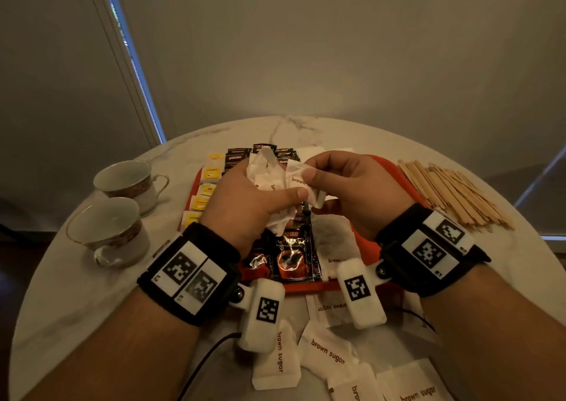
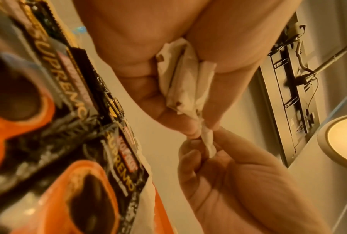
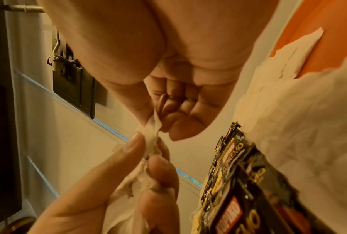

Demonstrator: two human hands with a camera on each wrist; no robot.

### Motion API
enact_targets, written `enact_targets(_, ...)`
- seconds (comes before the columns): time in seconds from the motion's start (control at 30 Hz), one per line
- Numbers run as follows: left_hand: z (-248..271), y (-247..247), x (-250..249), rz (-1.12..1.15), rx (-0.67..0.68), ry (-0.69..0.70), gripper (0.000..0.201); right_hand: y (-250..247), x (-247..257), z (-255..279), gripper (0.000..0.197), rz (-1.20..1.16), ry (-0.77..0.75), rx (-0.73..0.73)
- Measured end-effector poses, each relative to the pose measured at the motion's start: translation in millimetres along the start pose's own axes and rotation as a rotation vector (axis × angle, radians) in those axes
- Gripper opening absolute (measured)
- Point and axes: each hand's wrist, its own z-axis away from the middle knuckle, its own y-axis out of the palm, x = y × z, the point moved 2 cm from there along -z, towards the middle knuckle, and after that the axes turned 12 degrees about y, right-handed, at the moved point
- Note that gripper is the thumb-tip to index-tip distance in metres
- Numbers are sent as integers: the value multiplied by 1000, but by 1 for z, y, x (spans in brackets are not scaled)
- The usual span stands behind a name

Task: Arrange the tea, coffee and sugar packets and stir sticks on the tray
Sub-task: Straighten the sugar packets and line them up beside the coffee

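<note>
Right now your left hand (image 1: 245,204) is clenched around a crumpled bunch of white paper brown sugar packets (image 1: 266,171), and your right hand (image 1: 346,186) pinches 1 white packet (image 1: 301,183) between thumb and fingers where it meets that bunch, both held above the orange plastic tray (image 1: 367,247). Judging by the layout, you are roughly midway. Yellow tea packets (image 1: 205,192) already line the tray's left edge, black coffee sachets (image 1: 291,247) run down its middle, and a few white sugar packets lie on its right part. What is left, as far as you can see: the sugar in your hands needs laying down, several loose brown sugar packets (image 1: 327,351) lie on the white marble tabletop (image 1: 76,308) near you, off the tray, and the pile of wooden stir sticks (image 1: 453,195) sits on the tabletop just beside the tray's right edge, not yet placed. 2 white teacups (image 1: 122,204) stand at the left.
</note>
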Motion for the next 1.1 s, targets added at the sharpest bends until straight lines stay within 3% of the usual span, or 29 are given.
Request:
enact_targets(0.17, -1, -1, -1, 99, -13, -1, 50, -2, -5, -1, 39, -34, 130, 126)
enact_targets(0.37, -3, -6, -3, 218, -11, -63, 23, -16, -4, -6, 32, -12, 105, 66)
enact_targets(0.5, -2, -5, -2, 214, 2, -57, 23, -16, -4, -5, 7, 8, 85, 22)
enact_targets(0.73, -1, -1, -1, 183, -31, -40, 29, -10, -2, -1, 5, 94, 60, 39)
enact_targets(0.87, -3, -3, 2, 152, -74, -22, 32, -17, -3, -5, 6, 50, 39, -73)
enact_targets(1.03, -2, -2, 3, 154, -101, -23, 26, -20, -8, -11, 6, 72, 28, -113)
enact_targets(1.1, -3, -3, 3, 164, -101, -19, 26, -32, -10, -16, 9, 72, 33, -211)
